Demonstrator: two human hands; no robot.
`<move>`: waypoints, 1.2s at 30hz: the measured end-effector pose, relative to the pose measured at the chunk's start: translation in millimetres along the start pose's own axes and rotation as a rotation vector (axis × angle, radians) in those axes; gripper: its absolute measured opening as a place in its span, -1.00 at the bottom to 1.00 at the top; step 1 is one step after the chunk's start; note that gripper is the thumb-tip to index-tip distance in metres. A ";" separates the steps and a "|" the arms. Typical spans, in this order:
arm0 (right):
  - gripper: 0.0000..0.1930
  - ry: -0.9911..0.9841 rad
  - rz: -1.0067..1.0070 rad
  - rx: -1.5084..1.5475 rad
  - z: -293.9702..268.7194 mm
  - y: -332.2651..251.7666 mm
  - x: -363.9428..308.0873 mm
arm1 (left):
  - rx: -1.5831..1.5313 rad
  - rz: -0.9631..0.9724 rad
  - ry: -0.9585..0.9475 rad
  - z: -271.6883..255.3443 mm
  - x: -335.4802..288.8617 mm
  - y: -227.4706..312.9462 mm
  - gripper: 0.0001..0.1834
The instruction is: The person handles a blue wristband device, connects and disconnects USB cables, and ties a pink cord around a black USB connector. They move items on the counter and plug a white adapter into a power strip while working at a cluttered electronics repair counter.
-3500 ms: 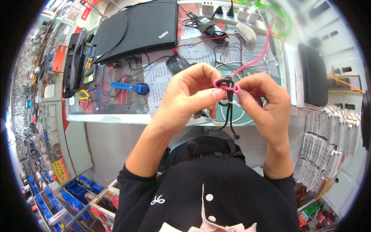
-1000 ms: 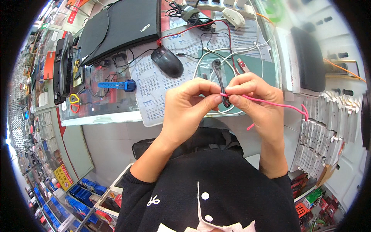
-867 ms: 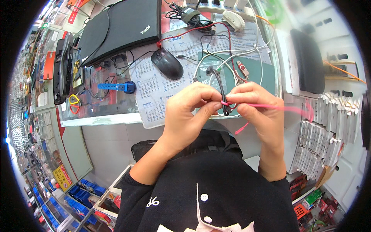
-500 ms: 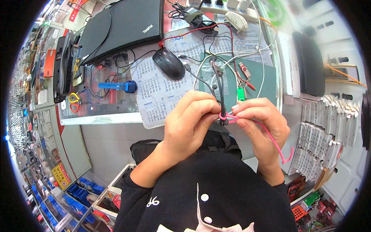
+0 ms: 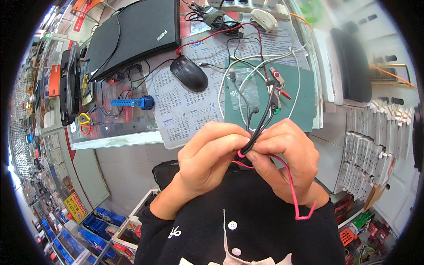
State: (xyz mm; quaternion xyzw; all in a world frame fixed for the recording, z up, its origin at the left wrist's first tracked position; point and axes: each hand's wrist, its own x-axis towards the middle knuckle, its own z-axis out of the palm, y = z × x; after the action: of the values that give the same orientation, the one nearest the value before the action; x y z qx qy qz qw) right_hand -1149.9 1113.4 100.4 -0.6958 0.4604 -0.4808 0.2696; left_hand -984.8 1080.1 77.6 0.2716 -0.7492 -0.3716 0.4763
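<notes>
My left hand point(image 5: 210, 154) and my right hand point(image 5: 285, 157) are close together in front of my body, both pinching a bundle of black cables point(image 5: 261, 126). A thin pink tie point(image 5: 290, 185) wraps around the bundle between my fingertips. Its long tail loops past my right hand and hangs down, bent at the end. Another length of the tie shows under my left fingertips. The cable connectors stick up over the green mat point(image 5: 304, 106). My fingers hide part of the wrap.
A glass-topped table holds a black laptop point(image 5: 137, 39), a black mouse point(image 5: 189, 73), a blue watch point(image 5: 132, 103), and a calendar sheet point(image 5: 176, 119). Behind lie a coiled cable point(image 5: 214, 20), white cables and a power strip point(image 5: 240, 6). Small white boxes point(image 5: 362, 145) stand at the right.
Both hands have moved down toward my body with the cable bundle. My right fingers have shifted from the pink tie onto the cables, and the tie's tail now hangs lower.
</notes>
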 end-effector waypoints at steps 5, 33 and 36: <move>-0.80 -0.049 0.053 0.048 -5.4 9.9 -1.1 | 0.154 0.056 0.052 -2.2 -0.3 -2.0 -0.69; -0.84 0.036 -0.012 -0.121 -2.7 -2.9 -5.9 | 0.061 -0.053 -0.112 0.7 9.7 9.2 -0.65; -0.84 0.006 0.063 0.012 -5.3 -1.8 -4.2 | 0.069 -0.067 -0.103 -0.1 9.7 9.2 -0.69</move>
State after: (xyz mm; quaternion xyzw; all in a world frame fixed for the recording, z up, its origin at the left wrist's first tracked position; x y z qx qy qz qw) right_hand -1154.6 1118.3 102.2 -0.6780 0.4800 -0.4768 0.2875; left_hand -989.1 1077.9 90.1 0.2936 -0.7755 -0.3747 0.4148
